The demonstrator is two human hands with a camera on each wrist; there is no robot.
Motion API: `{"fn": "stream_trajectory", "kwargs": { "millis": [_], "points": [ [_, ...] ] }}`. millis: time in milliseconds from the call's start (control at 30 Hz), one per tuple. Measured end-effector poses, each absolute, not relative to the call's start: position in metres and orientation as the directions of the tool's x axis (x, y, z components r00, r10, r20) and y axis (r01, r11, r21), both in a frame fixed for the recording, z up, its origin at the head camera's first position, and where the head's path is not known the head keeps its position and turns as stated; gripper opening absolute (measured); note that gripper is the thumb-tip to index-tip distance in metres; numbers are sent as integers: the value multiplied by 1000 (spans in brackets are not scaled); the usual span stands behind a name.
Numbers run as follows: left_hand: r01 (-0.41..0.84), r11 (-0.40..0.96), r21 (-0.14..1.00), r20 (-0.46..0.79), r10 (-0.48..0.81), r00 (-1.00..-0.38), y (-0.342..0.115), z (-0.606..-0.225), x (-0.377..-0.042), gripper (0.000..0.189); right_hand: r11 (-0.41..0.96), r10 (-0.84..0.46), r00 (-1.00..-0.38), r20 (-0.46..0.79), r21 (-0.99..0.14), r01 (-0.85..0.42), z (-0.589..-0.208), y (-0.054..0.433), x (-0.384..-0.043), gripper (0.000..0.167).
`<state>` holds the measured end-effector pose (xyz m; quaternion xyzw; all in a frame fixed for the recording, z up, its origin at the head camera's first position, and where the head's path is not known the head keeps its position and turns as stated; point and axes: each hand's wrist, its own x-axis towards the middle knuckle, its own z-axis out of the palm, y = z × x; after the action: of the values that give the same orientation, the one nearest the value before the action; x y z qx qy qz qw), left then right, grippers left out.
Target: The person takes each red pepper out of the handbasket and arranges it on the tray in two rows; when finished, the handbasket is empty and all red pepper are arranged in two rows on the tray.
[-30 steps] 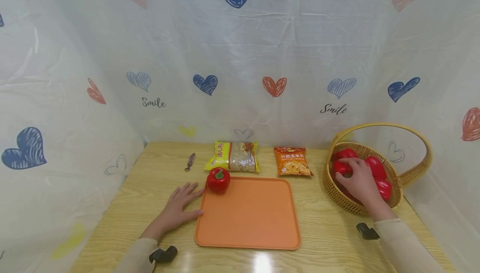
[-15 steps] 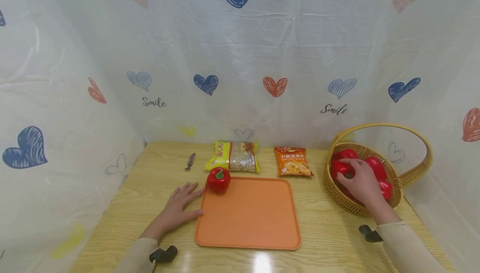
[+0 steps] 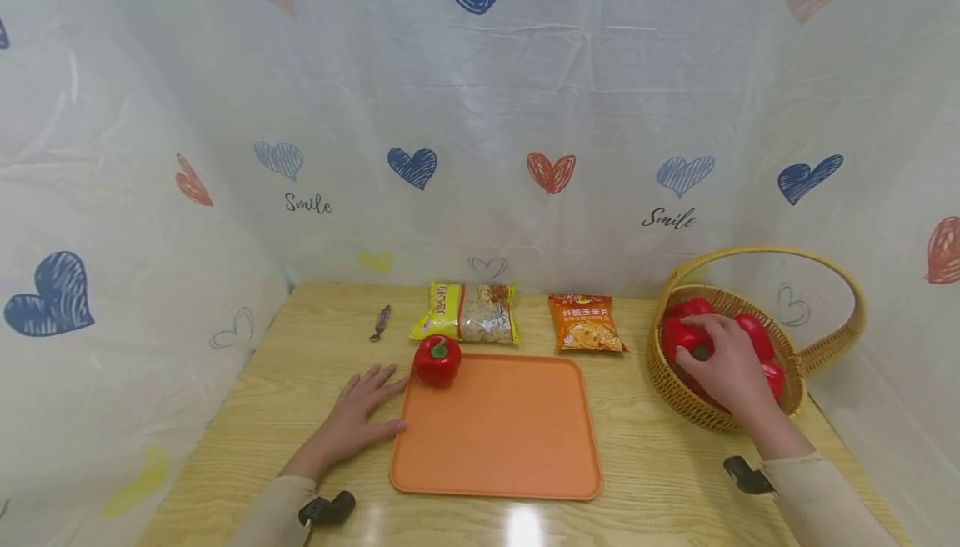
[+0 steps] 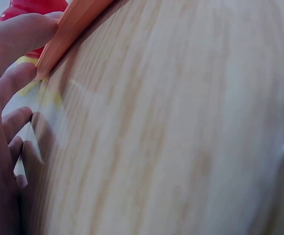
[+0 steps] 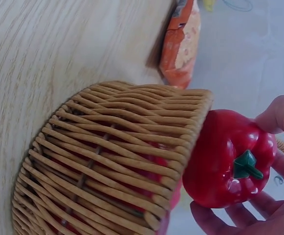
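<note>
In the head view my right hand (image 3: 729,370) is over the wicker basket (image 3: 678,401), thumb and fingers around a red bell pepper (image 3: 678,335). The right wrist view shows that bell pepper (image 5: 217,161) at the basket's rim, its green stem facing the camera and the fingers curled about its sides. My left hand (image 3: 352,420) lies spread on the table, thumb and index fingertips touching the left edge of the orange tray (image 3: 502,430). Another red bell pepper (image 3: 437,362) sits on the tray's back left corner.
More red peppers (image 3: 753,334) lie in the basket, under its tall arched handle (image 3: 765,251). Behind the tray are a yellow food bag (image 3: 468,313) and an orange snack bag (image 3: 585,323). A small purple-wrapped candy (image 3: 381,323) lies at the back left. A heart-printed curtain surrounds the table.
My right hand has shifted slightly right and toward me, and the gripped bell pepper has come a little way with it. The left hand and tray have stayed put.
</note>
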<state>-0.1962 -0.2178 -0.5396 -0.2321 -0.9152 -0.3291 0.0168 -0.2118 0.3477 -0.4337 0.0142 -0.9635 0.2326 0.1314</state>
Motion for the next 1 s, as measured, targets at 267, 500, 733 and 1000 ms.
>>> {"fn": "stream_trajectory", "kwargs": {
  "millis": [267, 500, 733, 1000],
  "points": [
    [436, 676, 594, 184, 414, -892, -218, -542, -197, 69, 885, -5, -946, 323, -439, -154, -426, 343, -203, 50],
    [441, 675, 592, 189, 416, -889, -219, -542, -197, 69, 875, -30, -950, 311, -451, -175, -415, 333, -196, 48],
    [442, 674, 592, 191, 416, -889, -219, -542, -197, 69, 866, -59, -956, 286, -462, -192, -408, 323, -193, 47],
    [442, 674, 591, 191, 415, -889, -219, -541, -196, 69, 854, -105, -961, 254, -473, -218, -407, 312, -194, 49]
  ]
}}
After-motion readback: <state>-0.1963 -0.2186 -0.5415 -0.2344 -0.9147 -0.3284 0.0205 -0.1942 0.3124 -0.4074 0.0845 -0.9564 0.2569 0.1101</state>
